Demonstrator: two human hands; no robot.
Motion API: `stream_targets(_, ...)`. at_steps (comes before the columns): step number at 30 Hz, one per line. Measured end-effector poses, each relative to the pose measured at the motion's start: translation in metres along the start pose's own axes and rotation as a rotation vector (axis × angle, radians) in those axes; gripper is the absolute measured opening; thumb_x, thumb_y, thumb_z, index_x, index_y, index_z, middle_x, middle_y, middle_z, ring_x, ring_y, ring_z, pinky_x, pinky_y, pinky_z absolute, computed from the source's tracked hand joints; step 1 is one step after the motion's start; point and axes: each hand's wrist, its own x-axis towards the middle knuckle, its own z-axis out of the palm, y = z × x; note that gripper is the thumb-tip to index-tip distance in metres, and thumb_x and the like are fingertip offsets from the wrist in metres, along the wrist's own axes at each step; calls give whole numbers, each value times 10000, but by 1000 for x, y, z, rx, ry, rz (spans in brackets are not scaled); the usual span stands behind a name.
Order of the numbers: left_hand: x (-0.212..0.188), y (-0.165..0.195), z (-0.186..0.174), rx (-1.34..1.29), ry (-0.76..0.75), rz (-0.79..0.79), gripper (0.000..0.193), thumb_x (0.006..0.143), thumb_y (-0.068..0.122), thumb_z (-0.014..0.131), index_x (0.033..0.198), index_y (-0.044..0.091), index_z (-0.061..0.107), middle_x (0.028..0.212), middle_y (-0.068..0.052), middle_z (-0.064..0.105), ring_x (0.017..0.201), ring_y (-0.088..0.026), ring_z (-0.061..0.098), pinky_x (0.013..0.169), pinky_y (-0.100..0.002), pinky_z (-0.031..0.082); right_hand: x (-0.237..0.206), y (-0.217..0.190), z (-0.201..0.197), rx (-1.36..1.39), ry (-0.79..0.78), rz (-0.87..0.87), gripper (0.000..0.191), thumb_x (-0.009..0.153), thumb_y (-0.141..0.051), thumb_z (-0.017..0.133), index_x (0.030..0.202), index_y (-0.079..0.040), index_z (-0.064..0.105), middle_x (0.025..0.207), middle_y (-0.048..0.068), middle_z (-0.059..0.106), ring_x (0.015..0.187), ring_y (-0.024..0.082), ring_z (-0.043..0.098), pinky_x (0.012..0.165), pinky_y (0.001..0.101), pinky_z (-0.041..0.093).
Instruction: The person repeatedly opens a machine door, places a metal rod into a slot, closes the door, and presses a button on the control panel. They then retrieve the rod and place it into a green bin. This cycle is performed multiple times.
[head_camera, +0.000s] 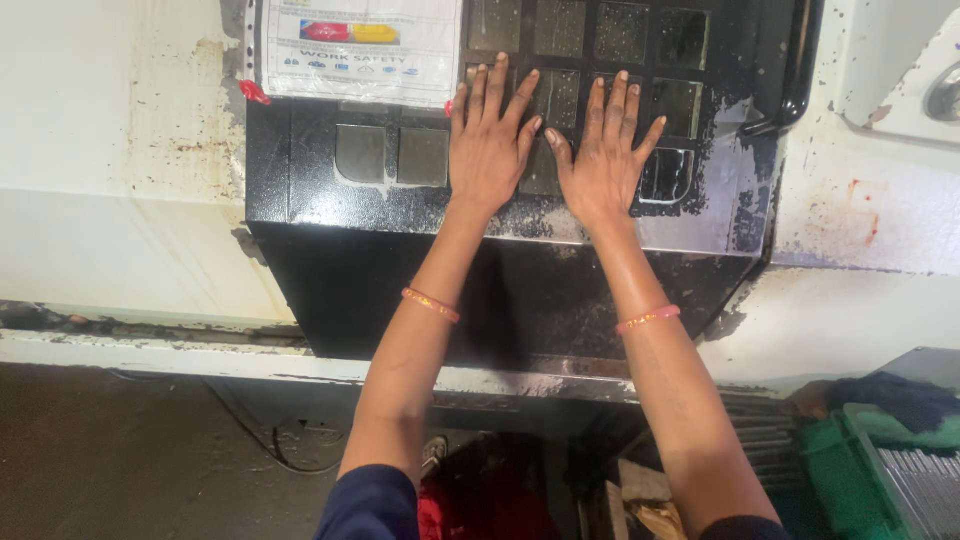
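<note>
Two bare hands lie flat, side by side, on a black metal machine door with a grid of small square window panes (400, 190). The left hand (487, 140) has its fingers spread and straight, palm down on the panel, gripping nothing. The right hand (603, 160) is likewise open and pressed flat, its thumb nearly touching the left hand's thumb. Each wrist wears a thin orange-pink band: the left wristband (431, 304) and the right wristband (648, 319). Above and to the left of the left hand, a white laminated paper sheet with coloured symbols (355, 50) is stuck on the door. Above and to the right of the right hand runs a black curved door handle (790, 90). The stained white machine casing (120, 180) surrounds the door on both sides.
</note>
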Motion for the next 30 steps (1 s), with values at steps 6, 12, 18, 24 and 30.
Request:
stream_targets(6, -3, -1, 3, 4, 13, 0, 527, 1091, 427, 488, 1583, 250, 418, 1666, -130, 305, 1528, -354, 328, 1273, -525, 223, -3, 3, 2, -11, 8, -13, 855, 1077, -562, 525, 1640, 13, 235, 1711, 229, 141, 1590, 393, 114, 1222, 711, 3)
stream_targets(12, -3, 0, 3, 6, 21, -4, 524, 1083, 431, 489, 1574, 258, 424, 1662, -120, 308, 1530, -349, 319, 1270, -525, 217, -3, 0, -1, -9, 1, -5, 849, 1071, -566, 509, 1633, 9, 238, 1704, 230, 143, 1582, 393, 117, 1215, 708, 2)
stream_targets(18, -3, 0, 4, 5, 14, -6, 526, 1087, 430, 488, 1580, 261, 417, 1663, -114, 311, 1534, -339, 314, 1280, -523, 215, -3, 1, -1, -12, 3, -8, 840, 1082, -568, 497, 1636, 9, 243, 1709, 229, 145, 1587, 393, 120, 1221, 710, 8)
stream_targets(24, -2, 1, 2, 20, 4, -4, 529, 1081, 429, 489, 1576, 259, 413, 1656, -113, 316, 1527, -347, 312, 1269, -525, 215, -2, 0, -1, -9, 7, -9, 843, 1079, -565, 505, 1636, 11, 242, 1712, 222, 140, 1588, 393, 120, 1223, 707, 5)
stream_targets(30, -4, 2, -1, -7, 29, -2, 514, 1082, 435, 499, 1565, 273, 430, 1652, -107, 334, 1525, -346, 320, 1269, -517, 222, -6, 1, -3, 1, -7, -5, 838, 1089, -559, 523, 1644, -4, 229, 1717, 218, 129, 1594, 393, 109, 1230, 694, -3)
